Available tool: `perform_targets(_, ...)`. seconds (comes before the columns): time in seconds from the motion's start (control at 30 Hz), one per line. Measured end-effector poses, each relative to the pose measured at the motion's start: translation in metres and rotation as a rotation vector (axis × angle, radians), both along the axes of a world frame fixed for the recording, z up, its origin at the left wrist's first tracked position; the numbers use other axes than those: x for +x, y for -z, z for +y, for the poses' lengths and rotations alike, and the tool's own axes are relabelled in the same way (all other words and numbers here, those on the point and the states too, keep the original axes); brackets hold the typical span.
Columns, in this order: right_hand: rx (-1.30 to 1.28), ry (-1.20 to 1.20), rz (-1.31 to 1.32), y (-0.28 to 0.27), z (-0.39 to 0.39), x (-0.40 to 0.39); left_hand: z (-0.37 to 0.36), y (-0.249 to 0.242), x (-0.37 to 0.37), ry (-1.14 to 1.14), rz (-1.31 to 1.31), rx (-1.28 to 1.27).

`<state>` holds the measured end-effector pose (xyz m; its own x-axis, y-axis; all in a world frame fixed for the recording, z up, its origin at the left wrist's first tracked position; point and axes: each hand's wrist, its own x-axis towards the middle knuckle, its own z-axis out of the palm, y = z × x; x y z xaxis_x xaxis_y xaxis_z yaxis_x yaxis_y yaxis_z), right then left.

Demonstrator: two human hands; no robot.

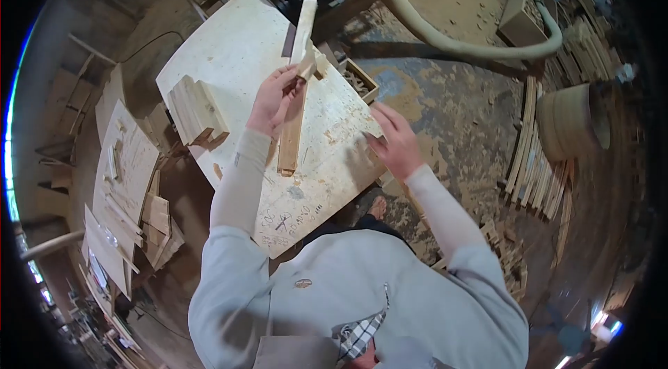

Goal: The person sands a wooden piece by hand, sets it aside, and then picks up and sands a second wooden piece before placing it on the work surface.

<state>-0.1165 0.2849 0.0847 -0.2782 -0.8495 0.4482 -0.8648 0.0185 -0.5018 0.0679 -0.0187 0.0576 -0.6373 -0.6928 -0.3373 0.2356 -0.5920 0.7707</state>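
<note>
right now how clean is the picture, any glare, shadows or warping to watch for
Head view: wide-lens warping with black corners; head view again: blue-edged glare along the left border, smaller glare at lower right; also head view: a soft shadow on the table beside the right hand.

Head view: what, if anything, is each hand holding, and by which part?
The left hand holds a wooden strip near its middle; whether it is one piece or two is unclear. The right hand holds nothing visible.
</note>
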Motion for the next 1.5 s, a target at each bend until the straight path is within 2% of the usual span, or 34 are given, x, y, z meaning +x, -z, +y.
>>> perform_targets(0.07, -0.039, -0.056, 0.060, -0.010, -0.048, 0.001, 0.021, -0.008, 0.004, 0.084, -0.035, 0.048)
perform_targets(0.1, -0.085, -0.131, 0.151, -0.013, -0.071, 0.003, 0.023, -0.001, 0.007, 0.185, -0.006, 0.022)
perform_targets(0.13, -0.130, -0.210, 0.239, -0.013, -0.088, 0.002, 0.034, -0.015, 0.009, 0.232, -0.005, 0.025)
perform_targets(0.27, -0.084, -0.325, 0.230, -0.001, -0.128, -0.007, 0.038, -0.019, 0.012, 0.262, -0.027, 0.048)
perform_targets(0.33, -0.050, -0.350, 0.068, 0.003, -0.141, -0.010, 0.030, -0.013, 0.014, 0.241, -0.065, 0.064)
perform_targets(0.37, -0.047, -0.297, -0.102, 0.007, -0.150, -0.009, 0.024, -0.010, 0.013, 0.206, -0.112, -0.030)
perform_targets(0.4, -0.040, -0.303, -0.104, 0.008, -0.162, -0.011, 0.018, -0.007, 0.011, 0.171, -0.160, -0.124)
perform_targets(0.43, -0.011, -0.164, -0.432, 0.010, -0.172, -0.013, 0.015, 0.000, 0.011, 0.107, -0.212, -0.288)
perform_targets(0.47, 0.024, -0.017, -0.759, 0.009, -0.186, -0.017, 0.014, 0.006, 0.011, 0.104, -0.216, -0.282)
perform_targets(0.5, 0.029, -0.017, -0.763, 0.014, -0.202, -0.024, 0.014, 0.011, 0.009, -0.036, -0.353, -0.605)
perform_targets(0.53, -0.001, 0.060, -0.888, 0.021, -0.218, -0.032, 0.014, 0.015, 0.009, -0.177, -0.488, -0.931)
perform_targets(0.57, -0.031, 0.143, -1.013, 0.030, -0.234, -0.039, 0.012, 0.018, 0.009, -0.187, -0.527, -0.973)
perform_targets(0.6, -0.030, 0.150, -1.020, 0.043, -0.249, -0.047, 0.011, 0.021, 0.007, -0.178, -0.531, -0.971)
perform_targets(0.67, -0.045, 0.248, -0.940, 0.072, -0.267, -0.055, 0.017, 0.030, 0.006, -0.185, -0.636, -1.240)
perform_targets(0.7, -0.048, 0.243, -0.984, 0.082, -0.276, -0.057, 0.020, 0.031, 0.004, -0.174, -0.640, -1.238)
perform_targets(0.87, 0.104, 0.290, -0.873, 0.094, -0.283, -0.050, 0.024, 0.045, -0.007, -0.135, -0.726, -1.466)
perform_targets(0.97, 0.047, 0.239, -0.769, 0.107, -0.281, -0.054, 0.028, 0.045, -0.011, -0.082, -0.735, -1.486)
perform_targets(1.03, 0.178, 0.174, -0.840, 0.100, -0.276, -0.051, 0.025, 0.051, -0.015, -0.074, -0.755, -1.512)
perform_targets(1.13, 0.279, 0.121, -0.790, 0.091, -0.270, -0.052, 0.021, 0.054, -0.024, -0.055, -0.812, -1.582)
perform_targets(1.27, 0.310, 0.117, -0.726, 0.098, -0.271, -0.055, 0.015, 0.048, -0.034, 0.041, -0.978, -1.740)
perform_targets(1.37, 0.365, 0.081, -0.735, 0.111, -0.272, -0.060, 0.015, 0.036, -0.043, 0.075, -1.081, -1.706)
perform_targets(1.5, 0.274, 0.110, -0.699, 0.101, -0.240, -0.061, 0.011, 0.040, -0.047, 0.060, -1.061, -1.651)
